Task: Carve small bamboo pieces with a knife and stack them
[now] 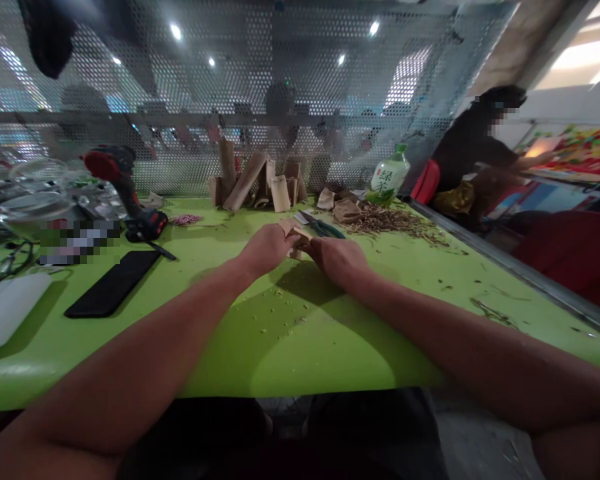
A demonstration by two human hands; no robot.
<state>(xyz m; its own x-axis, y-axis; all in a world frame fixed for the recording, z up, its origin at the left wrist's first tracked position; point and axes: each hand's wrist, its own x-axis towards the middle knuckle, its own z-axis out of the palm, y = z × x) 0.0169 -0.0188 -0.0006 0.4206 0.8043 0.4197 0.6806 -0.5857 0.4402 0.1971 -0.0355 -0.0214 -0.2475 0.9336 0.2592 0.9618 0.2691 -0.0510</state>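
Well, the left hand point(267, 249) and the right hand point(338, 260) are both closed, and together they grasp one small wooden piece point(294, 237) between them. Its long axis seems to run on a slant, from far left to near right, but the fingers hide most of it. Both hands touch it, so I cannot say that one is clearly nearer. Just beyond the right hand lies one pair of green-handled pliers point(324, 227). Farther beyond the hands stand about seven wooden offcuts point(257, 183), and to the far right are two small brown scraps point(347, 211) beside a heap of wood shavings point(390, 223). Left of the hands are one cordless drill point(115, 180) and one black tablet point(113, 283), all on the green table point(300, 347).
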